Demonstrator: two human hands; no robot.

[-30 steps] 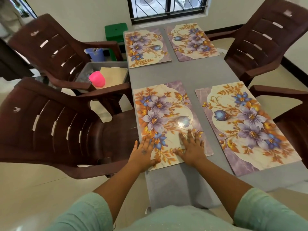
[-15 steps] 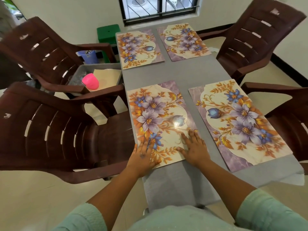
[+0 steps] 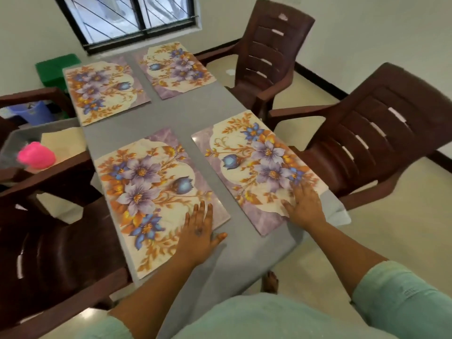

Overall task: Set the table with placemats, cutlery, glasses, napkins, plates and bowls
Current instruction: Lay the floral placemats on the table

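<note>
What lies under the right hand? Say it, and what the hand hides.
The right hand rests flat on the near right placemat, which lies on the grey table. The hand covers part of the mat's near corner print.

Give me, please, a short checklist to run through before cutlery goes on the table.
1. Four placemats on the table: ok, two far, two near.
2. Near left placemat flat: ok, left hand rests on its near right corner.
3. Near right placemat straight: not ok, it lies skewed and its edge hangs over the table side; right hand presses on it.
4. Both hands free: ok, fingers flat, holding nothing.
5. Cutlery within reach: cannot tell; only a pink cup shows in the bin.
</note>
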